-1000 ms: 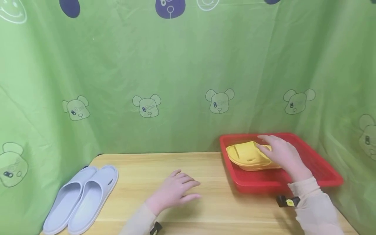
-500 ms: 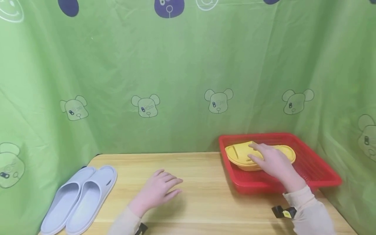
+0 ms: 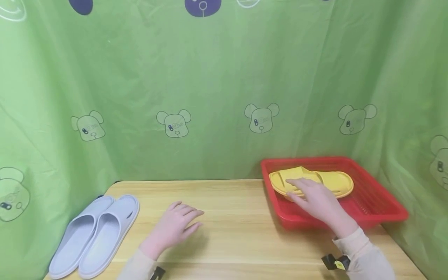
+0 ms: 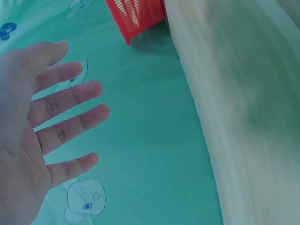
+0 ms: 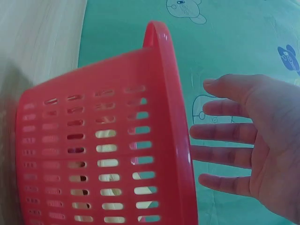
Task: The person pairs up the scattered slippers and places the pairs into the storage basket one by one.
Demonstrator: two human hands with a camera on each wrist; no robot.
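Note:
In the head view my right hand [image 3: 316, 200] hovers over the near side of the red slotted basket [image 3: 378, 190], fingers spread and holding nothing. Behind it a yellow slipper [image 3: 336, 182] lies in the basket, partly hidden by the hand; something yellow shows beneath it. The right wrist view shows that hand [image 5: 262, 140] just above the basket's rim [image 5: 171, 112]. My left hand [image 3: 173, 227] hangs over the middle of the table, its fingers apart and nothing in them. A pair of pale grey-blue slippers [image 3: 105, 237] stands side by side on the table's left, away from both hands.
The wooden table [image 3: 210, 198] bears the slippers and basket. A green curtain [image 3: 210, 77] with bear prints rises behind the table and along both sides. The basket stands at the back right, near the curtain.
My right hand has drawn left and toward me from over the slipper's right end, uncovering more of it. My left hand has moved left. The slippers and basket stay in place.

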